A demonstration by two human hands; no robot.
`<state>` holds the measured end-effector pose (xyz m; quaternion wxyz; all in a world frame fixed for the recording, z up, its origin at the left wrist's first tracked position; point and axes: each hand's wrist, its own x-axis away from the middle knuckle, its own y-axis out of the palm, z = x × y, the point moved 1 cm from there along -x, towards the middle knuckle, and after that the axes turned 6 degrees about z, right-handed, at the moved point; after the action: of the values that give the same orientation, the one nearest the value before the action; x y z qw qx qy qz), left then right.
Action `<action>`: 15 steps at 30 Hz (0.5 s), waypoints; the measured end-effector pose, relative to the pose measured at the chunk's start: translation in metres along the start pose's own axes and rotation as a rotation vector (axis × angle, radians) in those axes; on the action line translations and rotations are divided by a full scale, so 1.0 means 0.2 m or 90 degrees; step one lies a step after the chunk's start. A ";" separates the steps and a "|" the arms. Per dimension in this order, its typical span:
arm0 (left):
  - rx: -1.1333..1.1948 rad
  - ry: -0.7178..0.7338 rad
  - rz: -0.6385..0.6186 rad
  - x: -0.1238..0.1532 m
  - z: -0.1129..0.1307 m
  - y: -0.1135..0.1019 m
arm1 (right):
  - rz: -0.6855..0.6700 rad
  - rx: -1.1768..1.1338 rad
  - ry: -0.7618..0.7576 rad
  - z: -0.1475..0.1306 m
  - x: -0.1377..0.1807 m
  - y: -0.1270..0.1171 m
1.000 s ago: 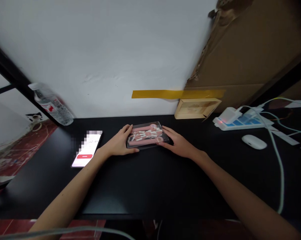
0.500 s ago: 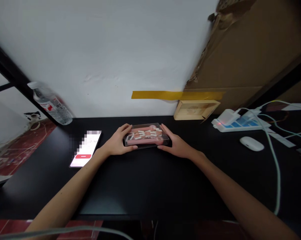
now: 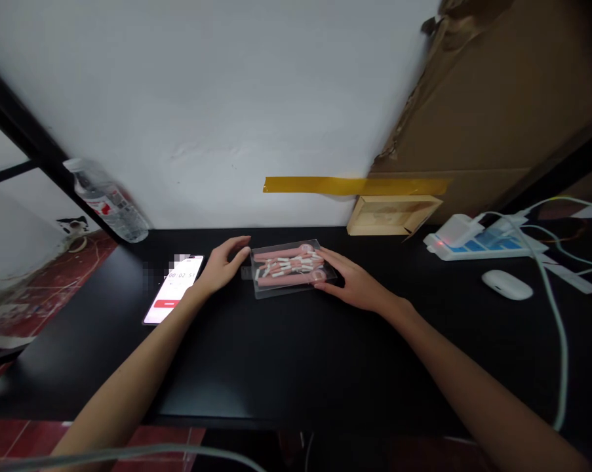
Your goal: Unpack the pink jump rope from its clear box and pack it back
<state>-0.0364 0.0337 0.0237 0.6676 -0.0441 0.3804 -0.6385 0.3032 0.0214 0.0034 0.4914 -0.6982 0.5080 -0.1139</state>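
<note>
A clear plastic box (image 3: pixel 296 269) lies on the black table in front of me, turned slightly. Inside it are pink rod-like pieces and several small white and orange-pink pieces; their exact kind is too small to tell. My right hand (image 3: pixel 347 280) holds the box's right end, fingers along the far side and thumb at the near corner. To the left of the box, my left hand (image 3: pixel 223 263) is apart from it, holding nothing, its thumb spread from the bent fingers.
A lit phone (image 3: pixel 175 288) showing a timer lies by my left forearm. At the back left leans a plastic bottle (image 3: pixel 113 210). A shallow wooden box (image 3: pixel 393 216) stands against the wall. To the right are a power strip (image 3: pixel 482 246), a white mouse (image 3: pixel 507 284) and cables (image 3: pixel 556 341).
My left hand has let go of the box and moved a little left. The box has turned slightly, with the right hand still at its end. The view has shifted a little.
</note>
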 end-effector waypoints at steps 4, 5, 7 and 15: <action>0.039 -0.099 0.116 -0.01 -0.01 0.03 | 0.003 0.019 -0.017 0.06 -0.01 -0.04; 0.042 -0.099 0.101 0.00 -0.01 0.04 | 0.023 0.029 -0.013 0.08 -0.01 -0.05; 0.038 -0.078 0.050 0.01 -0.01 0.06 | 0.095 0.059 0.021 0.10 -0.02 -0.07; 0.076 -0.075 -0.129 0.05 0.08 0.09 | 0.143 -0.002 0.177 0.00 -0.01 0.02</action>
<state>-0.0144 0.0219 0.0207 0.6223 -0.0797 0.2952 -0.7206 0.2997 0.0223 0.0005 0.4250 -0.6152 0.6461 -0.1530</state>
